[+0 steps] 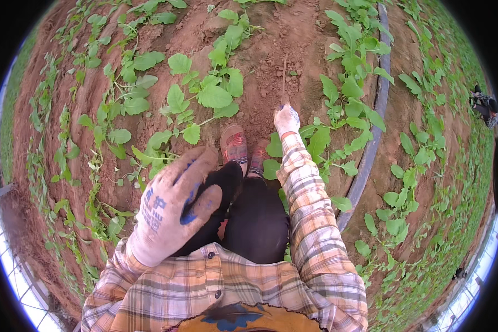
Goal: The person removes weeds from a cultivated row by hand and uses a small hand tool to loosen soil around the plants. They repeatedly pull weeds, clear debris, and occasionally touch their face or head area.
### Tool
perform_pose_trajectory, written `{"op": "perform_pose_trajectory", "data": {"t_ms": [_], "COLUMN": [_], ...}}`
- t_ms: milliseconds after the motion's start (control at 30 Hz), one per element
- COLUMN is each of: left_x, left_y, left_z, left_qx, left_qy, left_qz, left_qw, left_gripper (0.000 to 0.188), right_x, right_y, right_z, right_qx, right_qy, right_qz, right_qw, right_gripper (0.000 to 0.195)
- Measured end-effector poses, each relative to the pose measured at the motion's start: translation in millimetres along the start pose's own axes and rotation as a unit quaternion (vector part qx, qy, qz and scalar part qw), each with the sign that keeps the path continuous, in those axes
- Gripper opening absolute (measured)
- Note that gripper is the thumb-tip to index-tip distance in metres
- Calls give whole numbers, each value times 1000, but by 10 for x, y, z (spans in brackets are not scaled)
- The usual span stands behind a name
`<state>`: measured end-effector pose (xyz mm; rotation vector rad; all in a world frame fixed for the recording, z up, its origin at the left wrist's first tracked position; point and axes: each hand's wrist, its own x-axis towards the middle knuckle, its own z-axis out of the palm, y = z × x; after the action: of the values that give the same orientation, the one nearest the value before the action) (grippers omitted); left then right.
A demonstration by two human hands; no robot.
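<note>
My left hand [174,203], in a white work glove with blue palm coating and soil on the fingers, rests at my left thigh. Its thumb stands apart from the fingers and nothing shows between them. My right hand [287,120], gloved alike, reaches forward between two plant rows and grips a thin brown rod [284,76]. The rod points away from me over loose, crumbly soil [269,89]; its far end is hard to make out. Leafy green seedlings [213,95] grow left of that strip, and another row [352,89] stands to its right.
A dark drip hose [382,83] curves along the right-hand row. My shoes [234,145] stand on the soil between the rows. More seedling rows [128,103] fill the left side. Another person [484,106] is far off at the right edge.
</note>
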<state>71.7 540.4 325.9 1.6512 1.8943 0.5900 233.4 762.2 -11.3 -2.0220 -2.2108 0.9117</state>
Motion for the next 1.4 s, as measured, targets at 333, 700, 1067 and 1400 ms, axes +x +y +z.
{"op": "perform_pose_trajectory", "data": {"t_ms": [333,700,1067,1400], "left_x": [429,280,-718,176], "left_y": [-85,286,604,309], "left_z": [266,50,2,332], "left_qx": [7,-87,46,-7], "left_qy": [-81,-188,-284,-119], "left_qz": [86,286,517,246], "left_qw": [993,936,806,962], "left_gripper": [42,41,48,43], "right_x": [500,-1126,-1552,-619], "right_y": [-450,356,634,49], "right_z": [346,208,-88,-235], "right_qx": [16,-32,1,228], "right_qy": [-42,-114,-108,5], "right_qz": [-18,-29,-52,-97], "right_qw": [999,992,993,969], "right_gripper": [48,44,50,36]}}
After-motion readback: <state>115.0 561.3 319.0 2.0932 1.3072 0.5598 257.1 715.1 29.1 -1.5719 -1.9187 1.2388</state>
